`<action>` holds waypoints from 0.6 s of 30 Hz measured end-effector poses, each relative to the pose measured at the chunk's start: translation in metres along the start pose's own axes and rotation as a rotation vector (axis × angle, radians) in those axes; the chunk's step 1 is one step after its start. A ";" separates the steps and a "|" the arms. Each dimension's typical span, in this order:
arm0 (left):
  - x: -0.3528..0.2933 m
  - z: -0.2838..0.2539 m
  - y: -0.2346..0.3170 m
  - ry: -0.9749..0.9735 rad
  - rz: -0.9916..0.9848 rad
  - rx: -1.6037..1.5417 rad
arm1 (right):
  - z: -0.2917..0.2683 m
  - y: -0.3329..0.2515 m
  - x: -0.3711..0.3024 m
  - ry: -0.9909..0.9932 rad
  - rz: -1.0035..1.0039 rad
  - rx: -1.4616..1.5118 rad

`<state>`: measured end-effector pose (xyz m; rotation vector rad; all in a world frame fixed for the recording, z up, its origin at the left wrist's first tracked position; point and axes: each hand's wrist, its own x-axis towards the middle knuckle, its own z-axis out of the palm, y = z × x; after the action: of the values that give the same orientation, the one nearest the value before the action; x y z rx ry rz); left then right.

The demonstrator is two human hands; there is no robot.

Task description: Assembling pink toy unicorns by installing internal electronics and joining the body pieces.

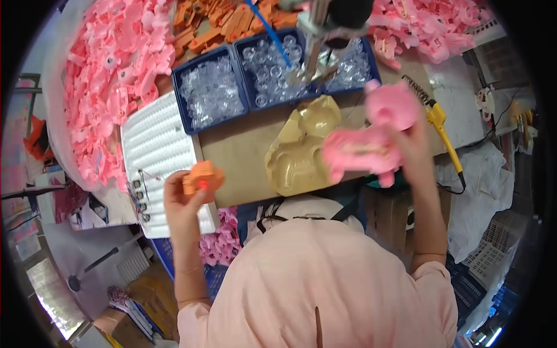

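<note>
My left hand (181, 200) pinches a small orange plastic piece (206, 173) with a bright red spot on it, above the corner of a white ribbed tray (156, 139). In my right hand (413, 153) is a pink animal-shaped plastic shell (365, 152), with a rounded head and stubby legs. It is held raised over the right side of a tan moulded holder (293, 168), whose hollows match a head-and-body outline. The shell's inner side appears to face up, though motion blurs it. The fingers behind the shell are partly hidden.
Blue bins (246, 87) of clear plastic pieces stand behind the holder, under a metal stand (316, 49). Pink shells (122, 69) heap at the left and far right; orange pieces (232, 23) lie at the back. A yellow soldering iron (445, 133) rests at the right, its cord trailing.
</note>
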<state>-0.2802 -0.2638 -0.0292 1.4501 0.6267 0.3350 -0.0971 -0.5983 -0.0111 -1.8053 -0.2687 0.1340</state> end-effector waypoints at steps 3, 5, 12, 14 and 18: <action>-0.024 0.036 -0.021 -0.108 0.346 0.318 | 0.055 0.020 -0.026 -0.178 0.113 0.059; -0.025 0.058 -0.020 -0.223 0.351 0.347 | 0.080 0.013 -0.026 -0.154 0.161 -0.006; -0.014 0.077 -0.018 -0.156 0.541 0.420 | 0.091 0.037 -0.049 -0.373 -0.514 -0.999; -0.012 0.079 -0.017 -0.163 0.627 0.561 | 0.096 0.042 -0.052 -0.386 -0.498 -1.017; -0.006 0.077 -0.017 -0.196 0.699 0.615 | 0.078 0.020 -0.037 -0.472 -0.373 -0.726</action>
<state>-0.2429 -0.3319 -0.0452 2.2523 0.0253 0.5612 -0.1484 -0.5390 -0.0520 -2.3794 -1.0958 0.2150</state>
